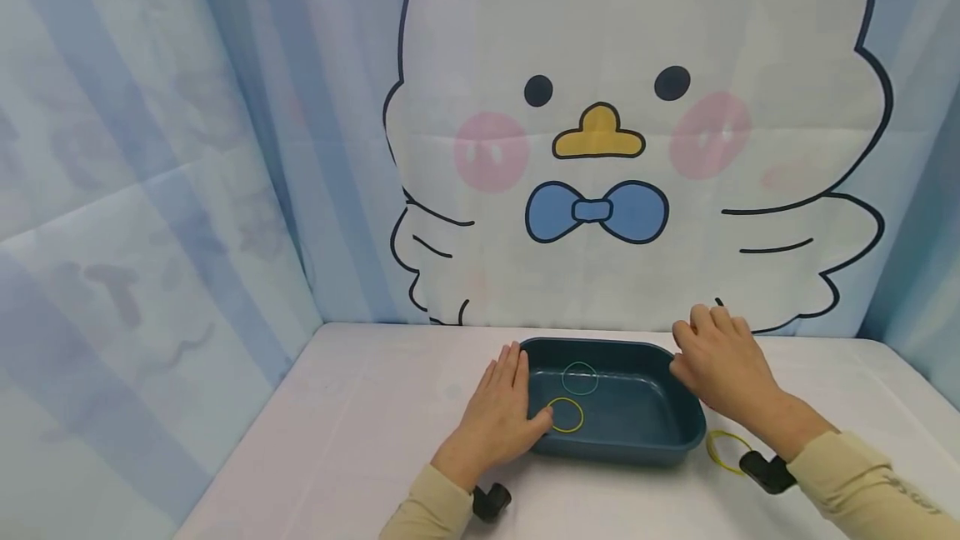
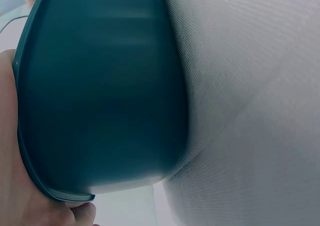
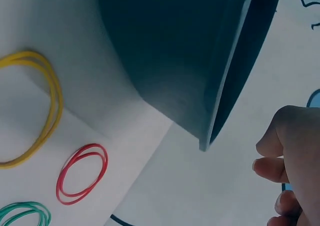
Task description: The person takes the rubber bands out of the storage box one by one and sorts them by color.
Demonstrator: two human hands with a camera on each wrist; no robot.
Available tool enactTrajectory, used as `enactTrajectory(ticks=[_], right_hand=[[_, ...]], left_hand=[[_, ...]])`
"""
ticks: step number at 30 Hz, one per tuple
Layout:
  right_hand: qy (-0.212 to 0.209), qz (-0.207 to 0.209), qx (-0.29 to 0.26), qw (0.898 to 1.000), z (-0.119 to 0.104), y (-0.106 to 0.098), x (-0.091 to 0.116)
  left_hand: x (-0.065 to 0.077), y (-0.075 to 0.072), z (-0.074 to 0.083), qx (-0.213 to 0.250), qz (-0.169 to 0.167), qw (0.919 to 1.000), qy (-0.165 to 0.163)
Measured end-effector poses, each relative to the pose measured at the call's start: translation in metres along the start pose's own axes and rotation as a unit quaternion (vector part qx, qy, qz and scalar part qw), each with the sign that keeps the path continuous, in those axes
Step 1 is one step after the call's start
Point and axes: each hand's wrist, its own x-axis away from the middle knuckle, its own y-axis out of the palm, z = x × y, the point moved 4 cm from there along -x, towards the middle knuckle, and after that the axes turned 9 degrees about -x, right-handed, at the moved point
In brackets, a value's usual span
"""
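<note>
My left hand [image 1: 498, 411] rests along the left side of a dark teal tray [image 1: 615, 446], its fingers straight and its thumb over the near left corner. The left wrist view shows the tray's wall [image 2: 105, 100] close beside that hand. Inside the tray lie a green rubber band [image 1: 597, 377] and a yellow rubber band [image 1: 582, 415]. My right hand [image 1: 723, 365] is over the far right corner, fingers curled. In the right wrist view that hand [image 3: 292, 166] stands apart from the tray's rim, with nothing visible in its fingers.
On the white table [image 1: 360, 423], right of the tray, lie yellow rubber bands [image 3: 57, 90], red rubber bands [image 3: 105, 161] and green rubber bands [image 3: 30, 204]. A curtain [image 1: 345, 190] with a cartoon bird hangs behind the table. Black wrist cameras [image 1: 767, 472] sit at the cuffs.
</note>
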Motion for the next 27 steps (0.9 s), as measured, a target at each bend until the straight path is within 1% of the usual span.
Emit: enactTrajectory(ticks=[7, 13, 19, 24, 27], right_hand=[[0.001, -0.018, -0.003, 1.0, -0.015, 0.003, -0.006], [0.001, -0.042, -0.004, 0.999, -0.029, 0.006, -0.011], [-0.005, -0.03, -0.023, 0.999, -0.041, 0.006, -0.016], [-0.002, -0.042, -0.037, 0.998, -0.049, 0.009, -0.019], [-0.007, -0.039, -0.047, 0.998, -0.055, 0.011, -0.022]], left_hand=[[0.0, -0.001, 0.001, 0.0, -0.004, 1.0, -0.001], [0.001, -0.001, 0.001, 0.0, -0.005, 1.0, -0.002], [0.001, -0.001, 0.0, -0.002, -0.005, 1.0, -0.001], [0.001, -0.001, 0.0, -0.001, -0.007, 1.0, -0.003], [0.001, -0.001, 0.0, 0.001, -0.008, 1.0, -0.005]])
